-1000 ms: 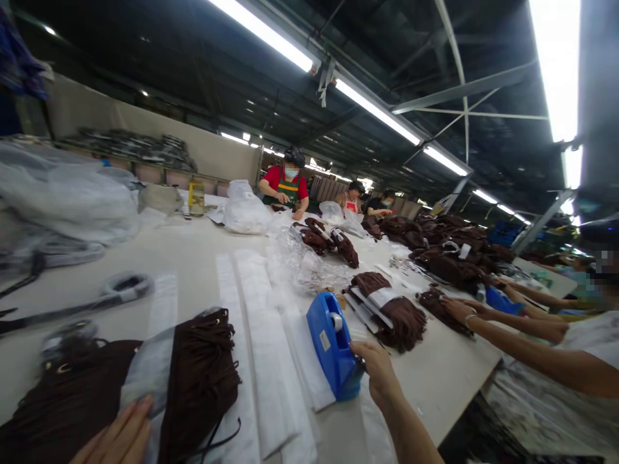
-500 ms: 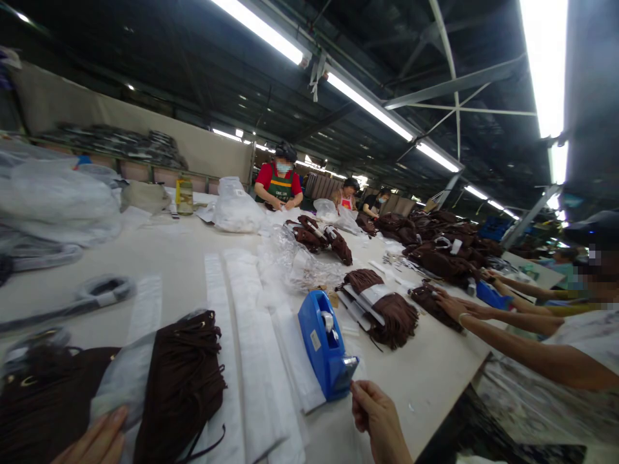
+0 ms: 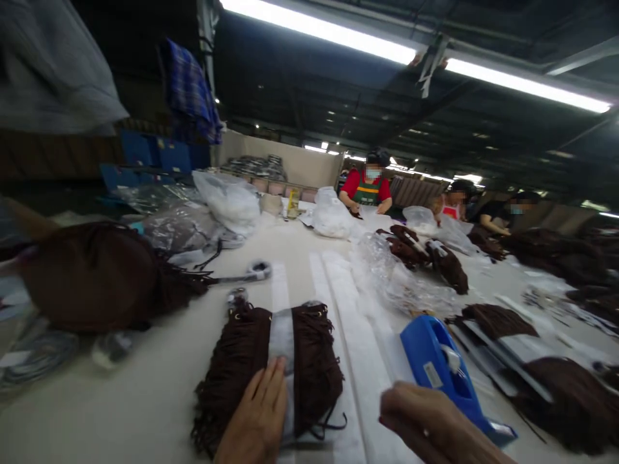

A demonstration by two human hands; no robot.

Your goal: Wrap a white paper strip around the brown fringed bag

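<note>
A dark brown fringed bag (image 3: 236, 361) lies on the table in front of me, with a whitish translucent band (image 3: 282, 332) around its middle. My left hand (image 3: 258, 409) rests flat on that band, fingers stretched out. To the right, my right hand (image 3: 430, 419) hovers in front of a blue tape dispenser (image 3: 435, 361). Its fingers are pinched together and blurred; anything between them is too small to make out. Long white paper strips (image 3: 351, 322) run along the table between the bag and the dispenser.
Another brown fringed bag (image 3: 97, 277) is at the left, and a banded one (image 3: 556, 380) lies right of the dispenser. Crumpled clear plastic (image 3: 401, 277) and white plastic bags (image 3: 331, 212) lie farther back. A co-worker in a green apron (image 3: 366, 192) works across the table.
My view has swung left. My right hand has come away from the dispenser's cutting edge toward the bag. My left hand now lies flat on the band.
</note>
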